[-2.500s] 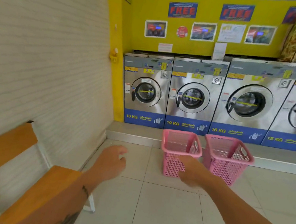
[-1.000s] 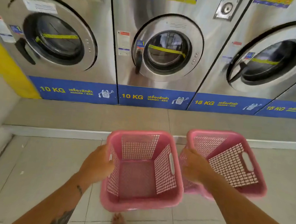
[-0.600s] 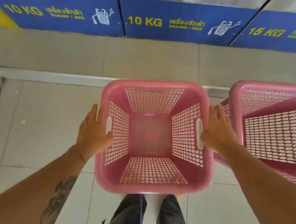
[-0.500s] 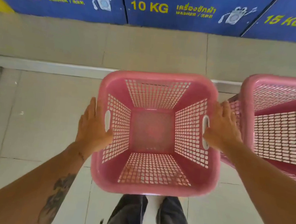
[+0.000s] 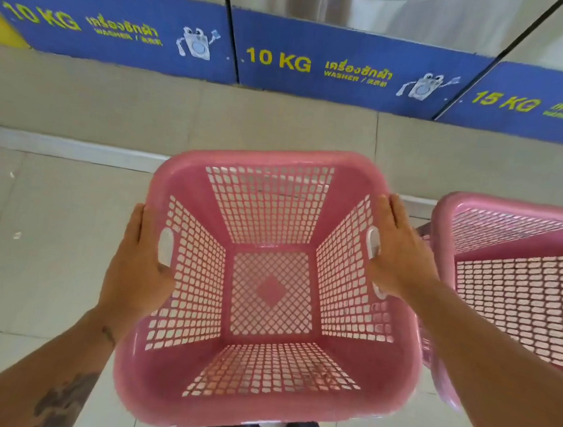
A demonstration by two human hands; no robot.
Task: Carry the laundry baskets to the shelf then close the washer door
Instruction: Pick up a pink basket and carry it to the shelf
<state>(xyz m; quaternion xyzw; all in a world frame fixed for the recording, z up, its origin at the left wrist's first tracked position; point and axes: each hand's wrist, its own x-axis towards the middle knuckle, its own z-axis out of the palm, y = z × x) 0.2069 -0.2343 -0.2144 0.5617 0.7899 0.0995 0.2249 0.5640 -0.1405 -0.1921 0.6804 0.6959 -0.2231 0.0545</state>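
The left hand and right hand press flat, fingers extended and barely curled, against opposite handle sides of the empty pink perforated plastic laundry basket, clamping it between the palms.

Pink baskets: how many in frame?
2. One pink basket in the middle, held between left hand and right hand; second basket at right, cut off by the frame edge.

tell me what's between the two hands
The pink basket the left hand and right hand press from either side; head view shows it empty.
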